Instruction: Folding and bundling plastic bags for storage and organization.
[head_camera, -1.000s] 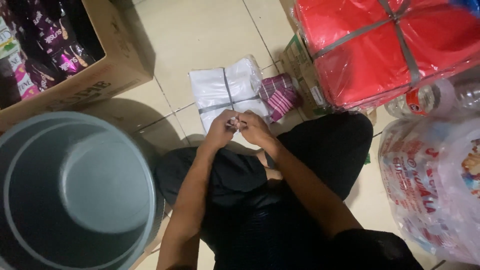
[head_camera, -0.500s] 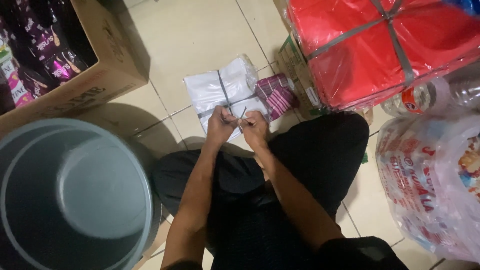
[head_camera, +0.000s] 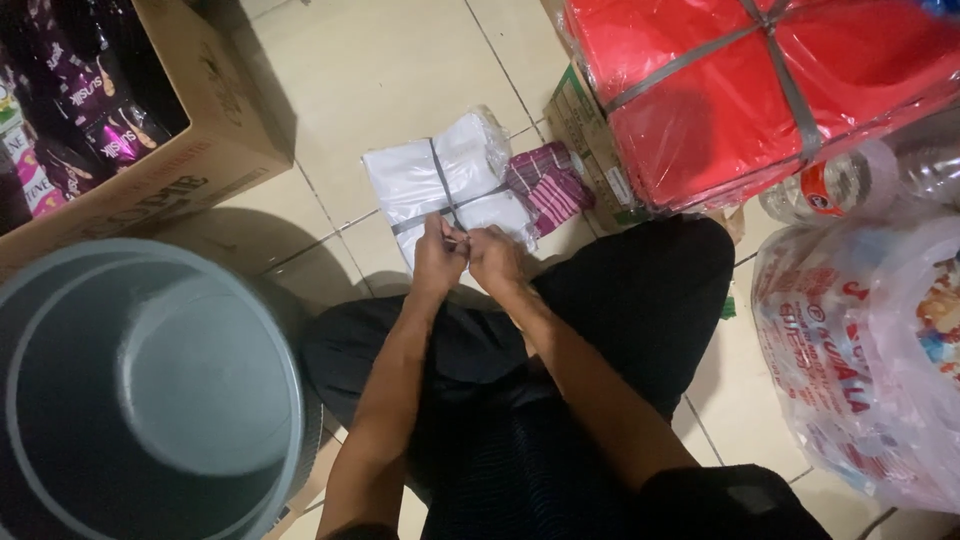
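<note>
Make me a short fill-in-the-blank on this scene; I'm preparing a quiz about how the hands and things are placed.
1. Both hands, left hand and right hand, meet at the grey strap crossing the ____ bundle.
2. The round bucket at the person's left is coloured ____.
3. The big strapped bundle on the right is ____.
4. The bundle under the hands lies on the tiled ____.

Missing words: white; grey; red; floor

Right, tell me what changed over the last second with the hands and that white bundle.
Little changed. Both hands, left hand and right hand, stayed together at the near edge of the white strapped bundle, fingers working at its strap. The view drifted slightly. The grey bucket, cardboard box and red package stayed put.
</note>
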